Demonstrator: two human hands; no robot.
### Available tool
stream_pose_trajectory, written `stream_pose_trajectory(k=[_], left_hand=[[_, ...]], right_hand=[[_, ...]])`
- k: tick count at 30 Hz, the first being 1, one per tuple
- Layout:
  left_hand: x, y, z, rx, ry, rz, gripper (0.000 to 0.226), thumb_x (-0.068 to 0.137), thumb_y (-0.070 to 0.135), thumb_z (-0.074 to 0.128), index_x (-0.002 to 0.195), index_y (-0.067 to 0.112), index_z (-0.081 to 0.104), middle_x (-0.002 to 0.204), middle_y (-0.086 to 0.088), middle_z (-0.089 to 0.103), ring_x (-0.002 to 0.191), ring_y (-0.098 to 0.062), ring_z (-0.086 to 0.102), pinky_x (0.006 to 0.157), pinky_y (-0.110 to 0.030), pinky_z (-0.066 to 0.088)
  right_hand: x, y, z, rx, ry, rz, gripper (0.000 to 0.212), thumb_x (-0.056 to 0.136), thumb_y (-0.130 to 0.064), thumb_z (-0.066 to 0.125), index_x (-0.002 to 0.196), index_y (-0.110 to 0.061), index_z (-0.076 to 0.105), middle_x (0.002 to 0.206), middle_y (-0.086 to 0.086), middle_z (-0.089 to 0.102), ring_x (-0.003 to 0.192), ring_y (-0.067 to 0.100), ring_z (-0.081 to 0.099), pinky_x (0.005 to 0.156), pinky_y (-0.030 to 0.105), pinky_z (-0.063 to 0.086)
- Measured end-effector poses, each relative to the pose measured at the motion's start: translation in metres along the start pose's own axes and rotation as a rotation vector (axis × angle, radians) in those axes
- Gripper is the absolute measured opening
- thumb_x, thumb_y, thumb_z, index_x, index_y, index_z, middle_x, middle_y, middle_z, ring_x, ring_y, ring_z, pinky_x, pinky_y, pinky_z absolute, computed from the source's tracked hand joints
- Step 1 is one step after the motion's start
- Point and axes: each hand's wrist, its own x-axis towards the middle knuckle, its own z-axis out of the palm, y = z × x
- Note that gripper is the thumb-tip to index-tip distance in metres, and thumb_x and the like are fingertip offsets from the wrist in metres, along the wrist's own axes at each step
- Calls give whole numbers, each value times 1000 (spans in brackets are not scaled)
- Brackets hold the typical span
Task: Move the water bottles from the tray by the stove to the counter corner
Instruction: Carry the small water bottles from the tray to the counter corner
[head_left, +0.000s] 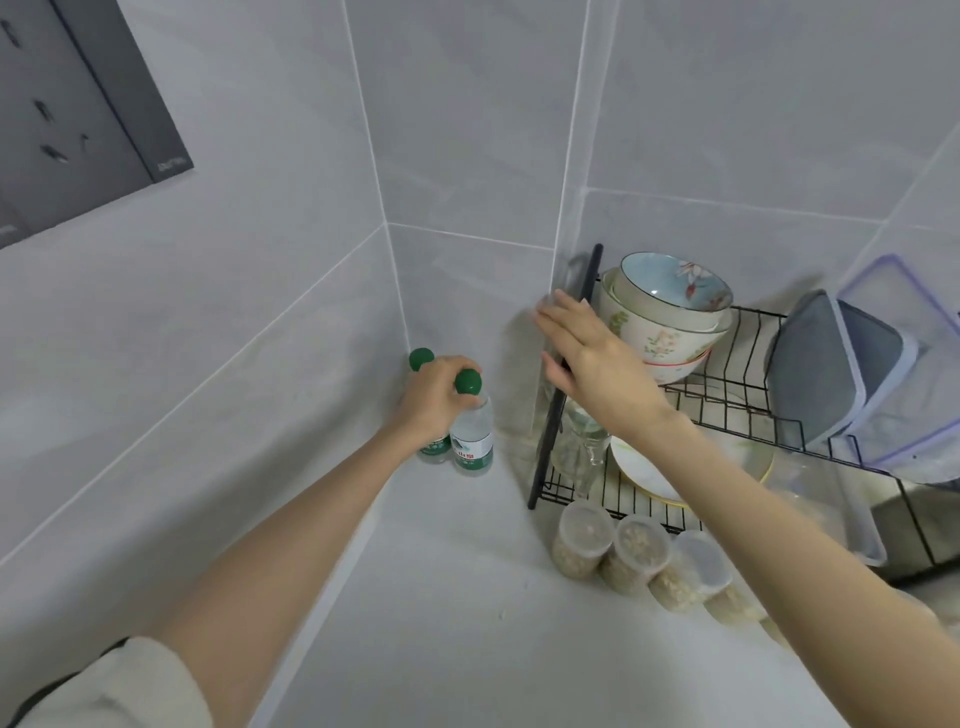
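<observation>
The left hand (434, 397) hides most of the rear water bottle (421, 358); the front water bottle (472, 431) carries a label too blurred to read.

2 bottles (471, 441): green caps (468, 383), green-and-white labels (472, 449); top bowl (670, 283) pale blue, floral; rack (737, 395) black; tiles (467, 130) pale grey.
</observation>
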Motion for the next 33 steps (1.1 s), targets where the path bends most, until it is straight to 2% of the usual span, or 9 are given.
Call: stream_pose_trajectory(k=[4,7,12,17,20,24,28,30,33], left_hand=[[18,-2,5,119,-20,31,35,78,22,71,111,17,64,112,-6,65,102,-27,59,90,-39,47],[24,-8,10,200,-11,59,29,84,23,68,112,17,61,112,-8,61,101,-29,58,88,-36,43],[28,-10,14,199,-20,84,31,85,21,68,114,17,61,111,-9,62,104,-29,57,88,-36,43],[20,-7,10,138,-61,104,42,87,12,66,128,15,58,128,-8,58,120,-24,53,100,-28,37],[11,-1,4,108,-35,117,45,89,9,61,133,16,54,134,-7,55,125,-22,50,103,-27,35],[-7,9,-18,67,56,145,46,88,13,60,133,21,54,133,-5,58,122,-21,55,104,-30,39],[-38,22,-49,-49,157,131,43,87,13,62,129,21,58,126,1,63,114,-16,60,98,-24,42],[-58,27,-62,-105,210,124,40,88,11,62,127,20,60,124,3,65,111,-14,62,99,-25,44],[-87,32,-74,-165,268,103,37,89,10,61,125,19,60,121,5,65,107,-10,61,97,-23,45]], right_hand=[[-1,2,5,16,34,-5,44,91,-18,47,128,3,56,131,17,59,130,33,49,115,42,30],[-1,0,7,16,45,-4,44,91,-17,47,129,3,56,131,15,59,131,32,48,115,41,29],[-2,0,10,-10,63,3,43,89,-13,48,129,4,56,131,16,59,131,33,48,115,41,31],[-4,-4,7,-43,43,14,50,88,-5,57,136,2,48,139,17,51,136,34,41,117,40,25],[-6,-5,3,-41,12,24,51,89,-8,60,138,-1,46,143,17,47,138,35,38,118,40,23],[-7,-13,-6,-22,-73,67,54,88,-13,63,139,-4,46,144,15,47,140,36,35,116,41,25],[-12,-29,-24,125,-154,120,68,92,-13,57,151,-9,23,156,8,31,148,27,18,117,33,12],[-18,-41,-33,188,-163,109,70,94,-14,56,153,-13,18,158,4,25,149,23,12,118,31,8],[-27,-57,-44,289,-153,121,69,95,-19,55,153,-17,18,158,0,25,149,18,13,121,32,15]])
